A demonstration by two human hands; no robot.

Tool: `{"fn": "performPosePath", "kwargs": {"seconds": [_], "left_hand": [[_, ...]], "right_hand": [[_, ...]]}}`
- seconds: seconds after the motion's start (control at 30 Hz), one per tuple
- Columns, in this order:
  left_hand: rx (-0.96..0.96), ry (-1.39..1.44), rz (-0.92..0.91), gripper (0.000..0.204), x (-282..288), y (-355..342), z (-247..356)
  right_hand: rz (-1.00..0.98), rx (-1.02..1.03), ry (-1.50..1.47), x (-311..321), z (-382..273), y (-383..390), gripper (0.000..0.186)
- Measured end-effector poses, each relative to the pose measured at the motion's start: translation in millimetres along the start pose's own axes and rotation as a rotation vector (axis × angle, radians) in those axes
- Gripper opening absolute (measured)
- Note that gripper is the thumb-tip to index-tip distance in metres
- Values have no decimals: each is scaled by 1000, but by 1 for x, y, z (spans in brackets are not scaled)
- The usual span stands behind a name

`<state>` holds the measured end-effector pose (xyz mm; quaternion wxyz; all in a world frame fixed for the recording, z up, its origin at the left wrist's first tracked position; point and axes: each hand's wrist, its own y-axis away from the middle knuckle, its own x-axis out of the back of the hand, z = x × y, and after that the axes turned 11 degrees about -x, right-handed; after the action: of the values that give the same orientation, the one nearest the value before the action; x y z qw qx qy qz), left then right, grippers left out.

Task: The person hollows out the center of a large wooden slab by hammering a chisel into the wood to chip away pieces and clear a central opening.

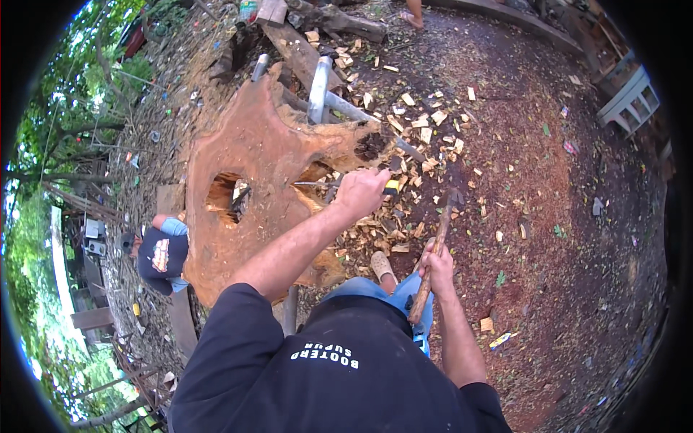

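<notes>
A broad reddish-brown wood slab [253,148] with an uneven outline lies in front of me, to the left. Two rough holes go through it. My left hand [363,193] is closed round a chisel [390,187] with a yellow and black handle. Its thin blade points left, and the tip meets the slab at the edge of the nearer hole [316,173]. Lower and to the right, my right hand [437,267] grips a long wooden-handled tool [445,225], held slanting with its small dark head uppermost. That head blends into the ground, so its exact kind is unclear.
Metal pipes [319,90] and logs [299,50] lie beyond the slab. Pale wood chips [426,133] litter the ground. Another person [163,252] is at the slab's left side; a bare foot [412,20] shows far off. A white plastic chair [632,99] stands far right.
</notes>
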<state>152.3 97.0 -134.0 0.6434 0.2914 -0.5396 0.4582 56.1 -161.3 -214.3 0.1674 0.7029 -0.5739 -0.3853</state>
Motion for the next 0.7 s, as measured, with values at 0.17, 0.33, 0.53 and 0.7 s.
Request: {"fn": "performPosePath", "kwargs": {"seconds": [0.17,0.33,0.53,0.7], "left_hand": [[-5,-29,2,14,-2,2,-3],[-1,-27,35,21,-6,-1,-5],[29,-25,10,24,-1,-5,-2],[44,-9,12,16,3,-4,-4]], "right_hand": [[-28,47,-67,-5,-6,2,24],[93,267,-258,-60,-13,-1,22],[-164,88,261,-59,-1,-12,28],[38,230,-98,-60,-15,0,26]]}}
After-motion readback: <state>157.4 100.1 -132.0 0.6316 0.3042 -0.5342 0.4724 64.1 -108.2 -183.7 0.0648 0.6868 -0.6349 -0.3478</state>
